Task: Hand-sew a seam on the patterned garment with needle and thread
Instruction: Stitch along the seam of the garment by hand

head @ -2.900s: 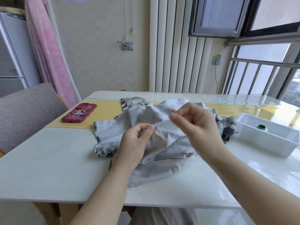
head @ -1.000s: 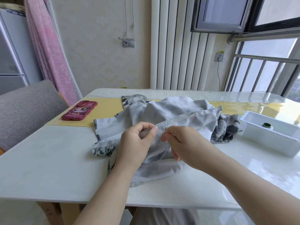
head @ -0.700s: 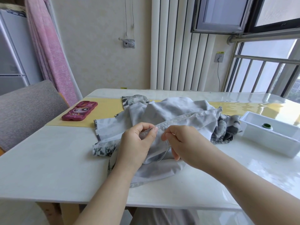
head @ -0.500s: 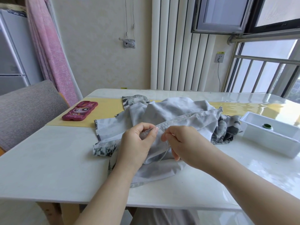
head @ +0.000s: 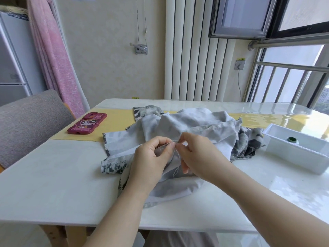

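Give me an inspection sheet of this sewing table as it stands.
Surface: white table, glossy, with a yellow mat across its far part.
Job's things: patterned garment bunched mid-table; pale thread hangs below the hands; needle too small to tell.
Clutter: pink phone on the mat; white tray at right holding a green-capped item.
Grippers: left hand pinches the garment's edge; right hand pinches at the same edge.
Cables: one cable drops from the wall socket.
Surroundings: grey chair at left, pink cloth behind it, barred window at right.
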The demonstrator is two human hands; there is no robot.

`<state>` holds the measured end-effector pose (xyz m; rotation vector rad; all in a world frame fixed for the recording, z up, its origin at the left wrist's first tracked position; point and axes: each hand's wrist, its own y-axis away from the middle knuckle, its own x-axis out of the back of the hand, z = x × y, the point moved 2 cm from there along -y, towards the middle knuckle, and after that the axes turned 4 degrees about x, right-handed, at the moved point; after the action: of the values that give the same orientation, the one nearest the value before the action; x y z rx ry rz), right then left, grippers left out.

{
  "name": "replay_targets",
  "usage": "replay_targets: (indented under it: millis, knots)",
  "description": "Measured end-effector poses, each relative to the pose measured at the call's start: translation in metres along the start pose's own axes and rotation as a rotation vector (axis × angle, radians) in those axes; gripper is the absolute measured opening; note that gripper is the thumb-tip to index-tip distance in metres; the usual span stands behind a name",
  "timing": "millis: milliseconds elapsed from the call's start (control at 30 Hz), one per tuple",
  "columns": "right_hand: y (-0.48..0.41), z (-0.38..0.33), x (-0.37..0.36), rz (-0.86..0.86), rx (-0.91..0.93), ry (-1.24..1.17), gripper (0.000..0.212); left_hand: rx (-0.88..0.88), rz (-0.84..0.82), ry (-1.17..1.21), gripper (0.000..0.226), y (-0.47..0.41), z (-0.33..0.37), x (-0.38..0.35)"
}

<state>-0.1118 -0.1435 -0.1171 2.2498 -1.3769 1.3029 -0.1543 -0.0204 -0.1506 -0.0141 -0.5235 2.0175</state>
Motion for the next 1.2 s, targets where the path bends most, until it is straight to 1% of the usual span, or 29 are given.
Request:
replay_targets:
  millis: [67, 100, 200, 267, 333, 400, 500, 600, 700, 733, 767, 833, 867, 900, 933, 1000, 1067, 1100, 1133, 1167, 1200]
  knots:
    - [0.003, 0.0, 0.002, 0.048, 0.026, -0.113, 0.005, 0.001, 0.019, 0.02, 0.009, -0.002, -0.003, 0.002]
    - [0.005, 0.001, 0.004, 0.074, 0.061, -0.157, 0.004, 0.0, 0.025, 0.031, 0.008, -0.003, -0.004, 0.003]
    - [0.014, 0.002, 0.008, 0.115, 0.211, -0.198, 0.012, -0.001, 0.03, 0.085, 0.008, -0.006, -0.005, 0.004]
    - [0.019, 0.004, 0.01, 0.079, 0.273, -0.192, 0.012, 0.0, 0.026, 0.108, 0.008, -0.007, -0.005, 0.003]
    - [0.02, 0.006, 0.011, 0.014, 0.311, -0.179, 0.006, -0.008, 0.021, 0.129, 0.009, -0.007, -0.006, 0.003]
    - [0.017, 0.007, 0.011, 0.007, 0.354, -0.127, 0.007, -0.014, 0.012, 0.148, 0.01, -0.007, -0.006, 0.003]
    - [0.005, 0.009, 0.007, 0.119, 0.396, -0.026, 0.007, -0.028, -0.012, 0.156, 0.01, -0.005, -0.006, 0.002]
    - [-0.002, 0.013, 0.012, 0.205, 0.345, 0.05, 0.006, -0.035, -0.009, 0.142, 0.01, -0.004, -0.007, 0.001]
    - [-0.002, 0.007, 0.035, 0.436, 0.415, 0.153, 0.018, -0.044, 0.006, 0.128, 0.008, -0.007, -0.007, 0.002]
    - [-0.004, 0.002, 0.043, 0.474, 0.413, 0.222, 0.022, -0.048, 0.007, 0.123, 0.008, -0.007, -0.007, 0.002]
    - [-0.008, -0.003, 0.047, 0.435, 0.376, 0.323, 0.026, -0.053, 0.005, 0.118, 0.008, -0.007, -0.006, 0.002]
    - [-0.02, -0.009, 0.046, 0.199, 0.257, 0.531, 0.035, -0.061, -0.004, 0.118, 0.008, -0.006, -0.006, 0.001]
    - [-0.026, -0.01, 0.041, 0.068, 0.2, 0.542, 0.04, -0.065, -0.013, 0.121, 0.009, -0.005, -0.005, 0.001]
    - [-0.031, -0.011, 0.036, -0.048, 0.143, 0.468, 0.043, -0.067, -0.022, 0.126, 0.01, -0.004, -0.005, 0.001]
    - [-0.034, -0.014, 0.033, -0.132, 0.093, 0.34, 0.045, -0.071, -0.028, 0.133, 0.011, -0.004, -0.003, 0.0]
    - [-0.039, -0.019, 0.032, -0.19, 0.062, 0.135, 0.034, -0.08, -0.024, 0.128, 0.012, -0.003, -0.002, 0.001]
    - [-0.042, -0.019, 0.035, -0.179, 0.055, 0.077, 0.016, -0.083, -0.023, 0.108, 0.011, -0.003, 0.0, 0.001]
    - [-0.042, -0.019, 0.037, -0.173, 0.042, 0.03, 0.014, -0.084, -0.027, 0.105, 0.011, -0.003, 0.001, 0.001]
    - [-0.041, -0.018, 0.039, -0.152, 0.018, -0.068, 0.015, -0.082, -0.032, 0.106, 0.01, -0.002, 0.001, 0.001]
    - [-0.042, -0.017, 0.039, -0.11, -0.02, -0.223, 0.016, -0.08, -0.03, 0.106, 0.009, -0.002, 0.001, 0.002]
    - [-0.044, -0.015, 0.041, -0.071, -0.083, -0.466, 0.013, -0.079, -0.027, 0.101, 0.009, -0.002, 0.001, 0.002]
